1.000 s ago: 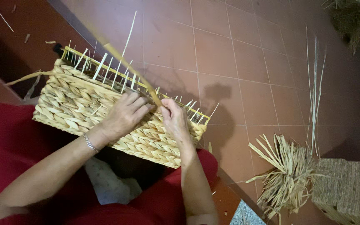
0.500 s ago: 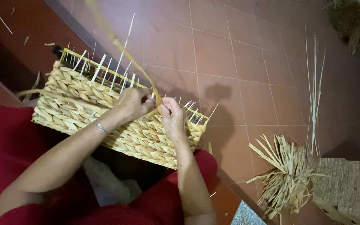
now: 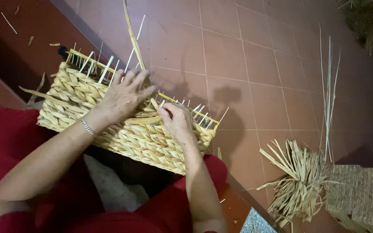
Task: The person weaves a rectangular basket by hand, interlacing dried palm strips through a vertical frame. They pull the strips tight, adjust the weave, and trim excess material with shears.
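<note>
A rectangular woven straw basket (image 3: 143, 140) lies tilted on my lap, its open rim with several upright pale stakes (image 3: 106, 69) facing away. My left hand (image 3: 124, 95), a thin bracelet on the wrist, rests spread over the weave near the rim, with a long flat straw strand (image 3: 132, 32) rising from under its fingers. My right hand (image 3: 175, 121) pinches the twisted strand end at the rim, just right of the left hand.
Red tiled floor (image 3: 238, 56) stretches ahead. A bundle of loose straw (image 3: 301, 183) lies at the lower right beside a woven block (image 3: 363, 196). Several thin reeds (image 3: 329, 86) lie on the tiles. Red cloth (image 3: 5, 142) covers my lap.
My left hand opened and spread flat over the weave, shifting left. The long strand swung from leaning left to nearly upright. The right hand stayed at the rim.
</note>
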`<action>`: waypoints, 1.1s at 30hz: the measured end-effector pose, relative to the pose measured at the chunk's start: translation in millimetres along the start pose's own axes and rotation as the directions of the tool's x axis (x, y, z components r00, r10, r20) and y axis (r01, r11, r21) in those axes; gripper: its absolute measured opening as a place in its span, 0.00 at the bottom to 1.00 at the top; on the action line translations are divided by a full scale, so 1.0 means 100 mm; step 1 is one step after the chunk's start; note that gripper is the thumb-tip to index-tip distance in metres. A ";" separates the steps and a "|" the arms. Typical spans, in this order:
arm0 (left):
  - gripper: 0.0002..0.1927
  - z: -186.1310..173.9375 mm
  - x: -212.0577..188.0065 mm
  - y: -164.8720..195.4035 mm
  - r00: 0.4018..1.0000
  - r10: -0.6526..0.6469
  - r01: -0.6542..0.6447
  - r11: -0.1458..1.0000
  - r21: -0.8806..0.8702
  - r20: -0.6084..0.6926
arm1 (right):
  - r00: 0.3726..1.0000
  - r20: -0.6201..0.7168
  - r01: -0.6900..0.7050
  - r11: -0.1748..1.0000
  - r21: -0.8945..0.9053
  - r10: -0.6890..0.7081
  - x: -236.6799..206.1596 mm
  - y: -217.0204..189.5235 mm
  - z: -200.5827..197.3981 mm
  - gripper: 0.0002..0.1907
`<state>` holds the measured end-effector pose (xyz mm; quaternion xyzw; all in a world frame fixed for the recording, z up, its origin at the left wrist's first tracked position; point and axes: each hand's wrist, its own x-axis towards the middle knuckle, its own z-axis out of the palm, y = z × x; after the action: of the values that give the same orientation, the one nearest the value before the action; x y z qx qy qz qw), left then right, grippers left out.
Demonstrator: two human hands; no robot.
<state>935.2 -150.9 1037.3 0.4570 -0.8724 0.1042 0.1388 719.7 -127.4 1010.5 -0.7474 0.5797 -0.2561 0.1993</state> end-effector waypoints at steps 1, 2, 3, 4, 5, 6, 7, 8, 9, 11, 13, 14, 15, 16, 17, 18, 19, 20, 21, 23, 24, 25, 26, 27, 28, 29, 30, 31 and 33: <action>0.25 -0.08 0.05 -0.01 0.997 0.041 -0.044 0.997 0.055 0.067 | 0.997 -0.072 0.041 0.999 0.002 -0.041 0.00 -0.03 0.03 0.08; 0.21 -0.17 0.10 0.00 0.988 0.075 -0.090 0.990 0.108 0.136 | 0.986 -0.143 0.084 0.996 0.001 -0.083 -0.01 -0.05 0.06 0.08; 0.18 -0.24 0.14 0.01 0.973 0.106 -0.139 0.978 0.158 0.205 | 0.969 -0.215 0.126 0.992 -0.002 -0.124 -0.01 -0.06 0.08 0.09; 0.16 -0.31 0.18 0.03 0.952 0.147 -0.192 0.970 0.151 0.269 | 0.973 -0.214 0.089 0.996 -0.004 -0.088 -0.01 -0.06 0.09 0.09; 0.15 -0.36 0.19 0.05 0.924 0.187 -0.244 0.960 0.138 0.333 | 0.976 -0.211 0.049 0.999 -0.006 -0.049 0.00 -0.06 0.10 0.09; 0.13 -0.41 0.18 0.07 0.890 0.227 -0.295 0.948 0.119 0.396 | 0.978 -0.207 0.007 1.000 -0.008 -0.009 0.00 -0.05 0.11 0.10; 0.19 -0.44 0.14 0.10 0.900 0.283 -0.352 0.921 0.167 0.332 | 0.981 -0.193 -0.011 1.000 -0.019 0.007 0.00 -0.04 0.12 0.10; 0.26 -0.45 0.07 0.12 0.901 0.341 -0.401 0.890 0.218 0.267 | 0.983 -0.181 -0.027 0.999 -0.032 0.021 0.01 -0.03 0.12 0.10; 0.32 -0.45 0.00 0.14 0.894 0.399 -0.443 0.852 0.278 0.203 | 0.984 -0.173 -0.040 0.998 -0.043 0.032 0.02 -0.02 0.13 0.11; 0.14 -0.39 -0.18 0.21 0.896 0.302 -0.340 0.938 0.064 0.325 | 0.976 -0.216 -0.032 0.999 0.005 0.032 0.04 0.00 0.15 0.10; 0.11 -0.28 -0.35 0.23 0.928 0.197 -0.201 0.979 -0.021 0.316 | 0.972 -0.231 -0.043 0.998 0.038 0.050 0.06 0.00 0.19 0.10; 0.09 -0.22 -0.41 0.22 0.963 0.136 -0.138 0.990 -0.006 0.235 | 0.970 -0.234 -0.060 0.997 0.048 0.070 0.07 0.00 0.21 0.09; 0.08 -0.14 -0.45 0.18 0.986 0.074 -0.075 0.997 0.001 0.149 | 0.968 -0.236 -0.079 0.995 0.055 0.089 0.08 0.01 0.22 0.09; 0.07 -0.08 -0.48 0.11 0.987 -0.001 0.026 0.988 -0.155 0.160 | 0.961 -0.267 -0.061 0.998 0.027 0.066 0.09 0.00 0.24 0.08; 0.05 -0.02 -0.50 0.02 0.980 -0.074 0.129 0.943 -0.307 0.186 | 0.955 -0.293 -0.045 0.999 0.000 0.043 0.10 0.00 0.25 0.08; 0.05 0.03 -0.50 -0.08 0.965 -0.139 0.227 0.866 -0.446 0.221 | 0.947 -0.321 -0.029 0.999 -0.027 0.019 0.10 -0.01 0.27 0.08; 0.05 0.07 -0.49 -0.20 0.946 -0.201 0.303 0.832 -0.465 0.256 | 0.936 -0.352 0.009 0.999 -0.041 -0.023 0.10 -0.02 0.27 0.07; 0.06 0.10 -0.47 -0.32 0.920 -0.261 0.377 0.792 -0.480 0.292 | 0.922 -0.381 0.048 0.997 -0.055 -0.066 0.10 -0.02 0.28 0.07; 0.08 0.11 -0.46 -0.40 0.887 -0.319 0.453 0.745 -0.490 0.334 | 0.908 -0.406 0.086 0.994 -0.067 -0.106 0.09 -0.03 0.28 0.06; 0.11 0.09 -0.49 -0.50 0.931 -0.326 0.363 0.879 -0.308 0.168 | 0.921 -0.371 0.102 0.993 -0.064 -0.119 0.07 -0.04 0.28 0.05; 0.14 0.06 -0.51 -0.51 0.948 -0.307 0.317 0.926 -0.204 0.080 | 0.925 -0.357 0.113 0.991 -0.065 -0.129 0.06 -0.05 0.28 0.04; 0.13 0.03 -0.53 -0.50 0.961 -0.267 0.255 0.956 -0.145 -0.068 | 0.900 -0.400 0.142 0.985 -0.100 -0.170 0.06 -0.06 0.28 0.07; 0.14 -0.01 -0.57 -0.45 0.955 -0.212 0.200 0.977 -0.077 -0.208 | 0.873 -0.440 0.165 0.977 -0.136 -0.209 0.05 -0.06 0.30 0.12; 0.17 -0.05 -0.60 -0.39 0.930 -0.147 0.153 0.988 -0.006 -0.336 | 0.847 -0.473 0.183 0.968 -0.172 -0.244 0.04 -0.07 0.31 0.17; 0.16 -0.08 -0.60 -0.33 0.977 -0.149 0.139 0.988 -0.073 -0.154 | 0.835 -0.472 0.211 0.957 -0.199 -0.282 0.05 -0.07 0.33 0.15; 0.16 -0.09 -0.59 -0.26 0.990 -0.137 0.140 0.980 -0.141 0.031 | 0.822 -0.469 0.242 0.943 -0.227 -0.324 0.07 -0.08 0.37 0.13; 0.15 -0.11 -0.59 -0.19 0.972 -0.109 0.153 0.967 -0.204 0.210 | 0.805 -0.466 0.275 0.927 -0.255 -0.367 0.09 -0.08 0.39 0.12; 0.20 -0.13 -0.59 -0.13 0.996 -0.054 0.069 0.968 -0.239 0.070 | 0.813 -0.420 0.313 0.911 -0.270 -0.403 0.10 -0.08 0.41 0.09; 0.30 -0.12 -0.59 -0.04 0.973 0.052 -0.113 0.957 -0.268 -0.224 | 0.817 -0.328 0.386 0.872 -0.299 -0.474 0.13 -0.09 0.39 0.07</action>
<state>971.9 -104.0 1029.4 0.3819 -0.8766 0.0346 0.2907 753.3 -138.2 986.6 -0.8101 0.4470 -0.3733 -0.0677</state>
